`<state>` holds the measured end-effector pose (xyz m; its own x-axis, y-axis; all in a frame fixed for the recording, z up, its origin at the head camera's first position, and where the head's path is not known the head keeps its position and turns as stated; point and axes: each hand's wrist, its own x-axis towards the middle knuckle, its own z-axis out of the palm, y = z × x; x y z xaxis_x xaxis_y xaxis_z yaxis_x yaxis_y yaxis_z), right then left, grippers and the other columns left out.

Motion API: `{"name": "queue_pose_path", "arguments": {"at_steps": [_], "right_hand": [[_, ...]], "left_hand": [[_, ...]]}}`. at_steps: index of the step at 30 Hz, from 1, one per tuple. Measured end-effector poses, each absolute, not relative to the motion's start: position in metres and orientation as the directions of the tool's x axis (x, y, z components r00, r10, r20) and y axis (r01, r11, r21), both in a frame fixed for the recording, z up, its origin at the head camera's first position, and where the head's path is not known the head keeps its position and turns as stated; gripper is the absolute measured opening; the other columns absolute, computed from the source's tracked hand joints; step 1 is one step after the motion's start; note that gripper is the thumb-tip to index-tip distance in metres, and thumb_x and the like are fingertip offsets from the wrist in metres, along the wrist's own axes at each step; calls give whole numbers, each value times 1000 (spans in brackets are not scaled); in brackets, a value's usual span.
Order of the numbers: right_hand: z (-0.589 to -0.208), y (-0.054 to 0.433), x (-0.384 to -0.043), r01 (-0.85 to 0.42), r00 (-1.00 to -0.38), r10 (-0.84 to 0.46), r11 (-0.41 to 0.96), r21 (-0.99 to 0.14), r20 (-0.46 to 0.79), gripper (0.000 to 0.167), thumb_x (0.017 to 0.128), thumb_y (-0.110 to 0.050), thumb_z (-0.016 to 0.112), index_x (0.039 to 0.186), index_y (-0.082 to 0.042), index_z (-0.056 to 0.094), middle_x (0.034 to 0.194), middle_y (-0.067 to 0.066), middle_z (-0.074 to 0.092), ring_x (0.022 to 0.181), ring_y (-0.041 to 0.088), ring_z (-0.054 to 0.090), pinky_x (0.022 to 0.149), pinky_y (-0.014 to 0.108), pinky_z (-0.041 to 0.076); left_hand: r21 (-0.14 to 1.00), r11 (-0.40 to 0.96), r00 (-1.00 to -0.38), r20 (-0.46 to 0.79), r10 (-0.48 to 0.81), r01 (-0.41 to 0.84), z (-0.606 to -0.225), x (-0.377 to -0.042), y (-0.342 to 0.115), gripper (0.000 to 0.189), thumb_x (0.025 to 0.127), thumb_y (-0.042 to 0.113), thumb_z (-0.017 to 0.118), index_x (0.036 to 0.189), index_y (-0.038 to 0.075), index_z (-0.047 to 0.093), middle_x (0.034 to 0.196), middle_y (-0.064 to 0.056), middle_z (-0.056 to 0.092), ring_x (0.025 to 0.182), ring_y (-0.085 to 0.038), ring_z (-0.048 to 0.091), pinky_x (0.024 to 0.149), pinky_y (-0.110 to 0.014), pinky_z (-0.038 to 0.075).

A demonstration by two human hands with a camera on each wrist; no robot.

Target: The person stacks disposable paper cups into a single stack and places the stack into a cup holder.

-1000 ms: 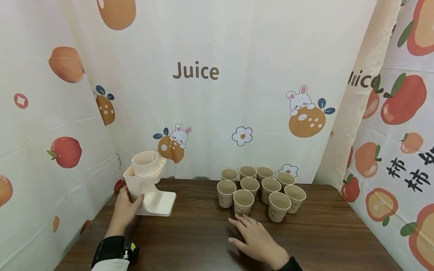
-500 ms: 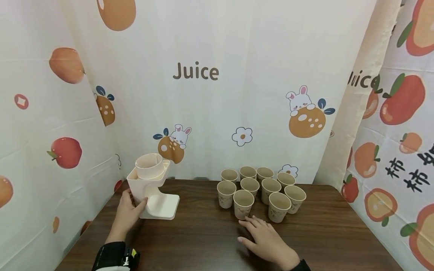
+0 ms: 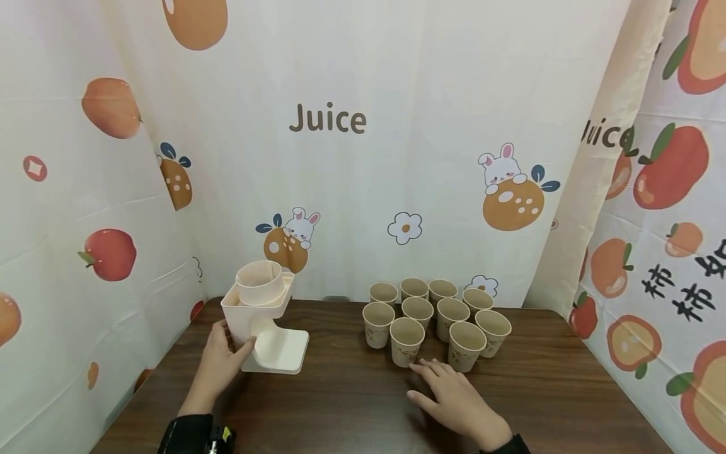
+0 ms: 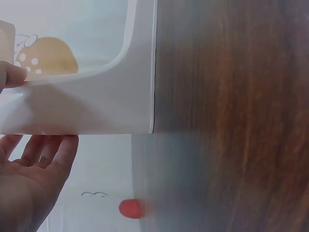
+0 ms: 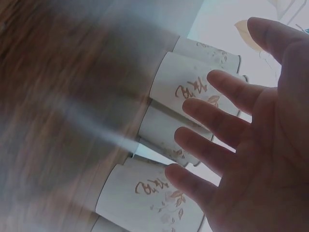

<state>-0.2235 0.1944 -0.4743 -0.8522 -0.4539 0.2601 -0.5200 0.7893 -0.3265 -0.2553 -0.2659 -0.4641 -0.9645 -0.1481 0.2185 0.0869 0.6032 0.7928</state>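
At a wooden table, left hand gripping white stand, right hand outstretched near paper cups

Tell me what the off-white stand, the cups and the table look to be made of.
Off-white stand: probably plastic, smooth and satiny, with rounded, moulded-looking edges.
Cups: likely paper, fairly matte, with pale lipped rims and printed leaves.
Table: wood or wood-look laminate, dark brown with streaky grain; I cannot tell which.
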Motion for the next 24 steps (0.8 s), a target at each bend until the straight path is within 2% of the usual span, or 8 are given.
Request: {"name": "queue_pose_path", "arguments": {"at_steps": [12,24], "right_hand": [[-470,203,-222,-490,-871,-432,790,-369,232,54,99,-46,62,137,-8,59,138,21,56,128,49,48,97,65,40],[-472,208,-221,-489,-870,-420,801,-345,259,55,98,-46,62,138,-9,58,136,20,57,123,41,54,93,62,44]], "left_hand": [[758,643,-962,244,-124,109,-464,-246,-253,75,98,27,66,142,-14,22,134,-33,38,118,-45,49,90,-52,46],[744,662,-962,241,-130,96,-461,-237,-240,74,95,26,70,140,-13,26,129,-32,42,115,-44,52,89,-52,48]]}}
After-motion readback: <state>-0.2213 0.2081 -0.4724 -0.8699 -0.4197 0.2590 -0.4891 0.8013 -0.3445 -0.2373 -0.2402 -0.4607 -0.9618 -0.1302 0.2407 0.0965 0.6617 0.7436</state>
